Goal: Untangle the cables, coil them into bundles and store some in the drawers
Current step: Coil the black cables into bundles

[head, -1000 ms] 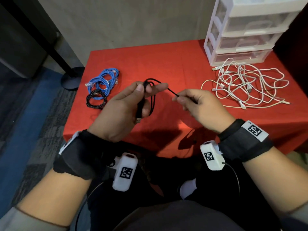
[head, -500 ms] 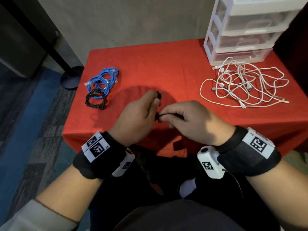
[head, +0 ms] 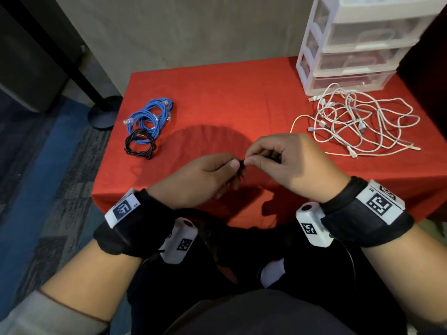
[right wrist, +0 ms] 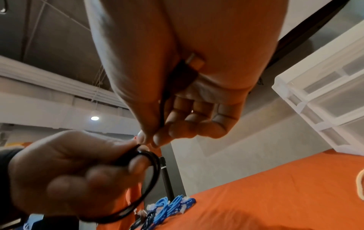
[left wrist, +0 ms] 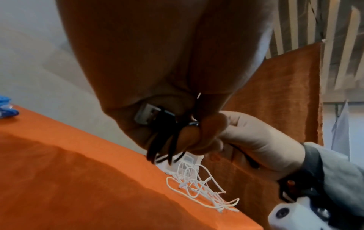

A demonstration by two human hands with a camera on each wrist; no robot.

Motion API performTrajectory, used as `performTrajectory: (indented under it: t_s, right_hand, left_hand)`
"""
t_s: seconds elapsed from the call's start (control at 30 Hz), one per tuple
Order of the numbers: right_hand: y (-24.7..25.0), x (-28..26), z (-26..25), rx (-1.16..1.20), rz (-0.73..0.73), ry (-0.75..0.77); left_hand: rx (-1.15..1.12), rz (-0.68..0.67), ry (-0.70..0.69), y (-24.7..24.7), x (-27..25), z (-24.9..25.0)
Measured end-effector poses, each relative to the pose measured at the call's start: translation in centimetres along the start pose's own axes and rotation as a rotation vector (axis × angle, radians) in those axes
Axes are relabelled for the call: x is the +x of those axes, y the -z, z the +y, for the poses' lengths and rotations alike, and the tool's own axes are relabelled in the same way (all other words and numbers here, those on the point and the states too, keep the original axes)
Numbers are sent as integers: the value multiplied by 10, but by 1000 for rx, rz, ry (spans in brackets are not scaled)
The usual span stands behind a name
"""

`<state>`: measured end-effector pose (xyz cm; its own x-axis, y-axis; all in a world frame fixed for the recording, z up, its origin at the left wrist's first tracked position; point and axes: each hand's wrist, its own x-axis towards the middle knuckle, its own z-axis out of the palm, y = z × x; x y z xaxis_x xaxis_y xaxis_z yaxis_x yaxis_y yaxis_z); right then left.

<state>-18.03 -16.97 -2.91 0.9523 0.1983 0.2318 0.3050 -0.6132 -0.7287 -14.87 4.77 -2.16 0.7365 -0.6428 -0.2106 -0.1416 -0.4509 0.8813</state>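
Note:
Both hands meet over the near edge of the red table (head: pixel 217 93). My left hand (head: pixel 205 177) grips a coiled black USB cable (right wrist: pixel 151 174), whose loops (left wrist: pixel 163 140) hang below the curled fingers with a metal plug beside them. My right hand (head: pixel 278 160) pinches the cable's free end between thumb and forefinger, and the other plug (right wrist: pixel 187 70) lies against its palm. In the head view only a small black bit of the cable (head: pixel 242 164) shows between the hands. A tangle of white cables (head: pixel 358 126) lies at the right, in front of the clear drawer unit (head: pixel 358 44).
A coiled blue cable bundle (head: pixel 152 117) and a small black coil (head: pixel 139 145) lie at the table's left edge. A black stand base (head: pixel 104 114) sits on the floor beyond that edge. The drawers look closed.
The hands have come together near the table's front edge. The black cable, earlier stretched between them as an open loop, is now gathered into the left hand's grip.

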Motion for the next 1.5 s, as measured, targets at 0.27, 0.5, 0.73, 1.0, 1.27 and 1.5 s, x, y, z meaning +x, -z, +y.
performTrajectory:
  t_s: [0.27, 0.5, 0.73, 1.0, 1.27, 1.5]
  right_hand:
    - [-15, 0, -1, -491, 359, 64]
    - [-35, -5, 2, -130, 146, 74]
    - [-21, -1, -3, 277, 71, -81]
    - [-21, 0, 0, 226, 199, -75]
    - [-18, 9, 4, 285, 257, -163]
    - [-25, 7, 3, 52, 375, 109]
  left_hand:
    - [-328, 98, 25, -9, 3, 10]
    - [-626, 217, 173, -12, 8, 16]
    - [-488, 308, 196, -8, 10, 14]
    - [-571, 363, 284, -7, 10, 12]
    - [-337, 292, 41, -10, 4, 13]
    - [-599, 286, 153, -11, 7, 24]
